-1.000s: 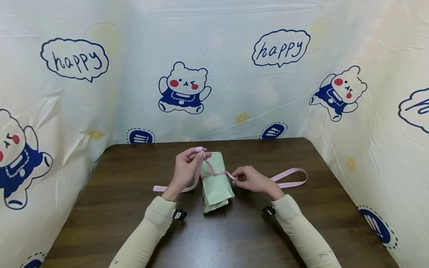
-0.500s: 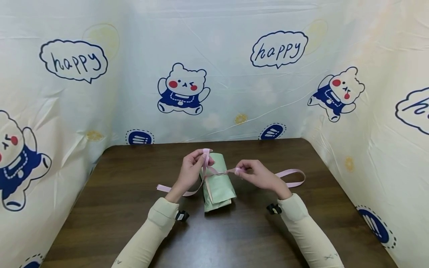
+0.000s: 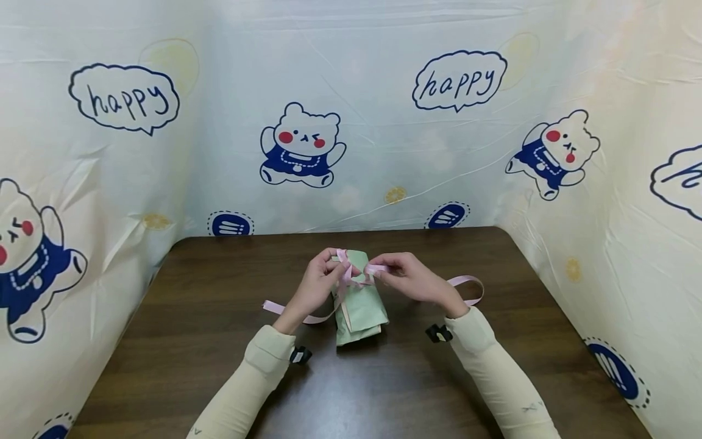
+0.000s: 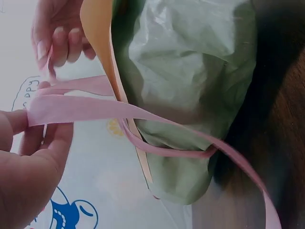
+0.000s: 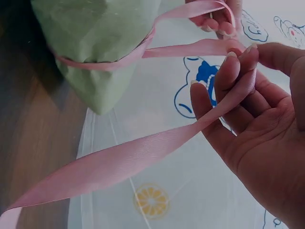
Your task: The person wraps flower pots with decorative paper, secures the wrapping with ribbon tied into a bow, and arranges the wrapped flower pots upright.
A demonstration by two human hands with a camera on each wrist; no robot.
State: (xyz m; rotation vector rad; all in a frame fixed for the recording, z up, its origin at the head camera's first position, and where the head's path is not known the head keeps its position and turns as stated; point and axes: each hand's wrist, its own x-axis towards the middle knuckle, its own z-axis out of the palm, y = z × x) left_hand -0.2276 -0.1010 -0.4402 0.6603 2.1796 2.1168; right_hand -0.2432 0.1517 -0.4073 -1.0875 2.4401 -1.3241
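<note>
A light green paper-wrapped parcel [image 3: 362, 308] lies on the table with a pink ribbon [image 4: 90, 109] passing round its middle. Above the parcel's left side, my left hand [image 3: 318, 281] pinches a loop of the ribbon between thumb and fingers. My right hand [image 3: 414, 279] pinches the other length of ribbon at the parcel's right, as the right wrist view shows with its fingertips [image 5: 250, 55] closed on the band. One tail [image 3: 274, 306] trails on the table to the left. Another tail [image 3: 474, 286] curls out past the right wrist.
The dark brown wooden table [image 3: 192, 366] carries the parcel near its far half. A pale printed curtain [image 3: 373, 122] with bears and "happy" bubbles hangs behind and along both sides. Each wrist wears a small black camera mount [image 3: 439, 333].
My right hand first pulls its ribbon out to the right, then comes back in over the parcel, close to the left hand. The left hand shifts slightly right, still holding its loop.
</note>
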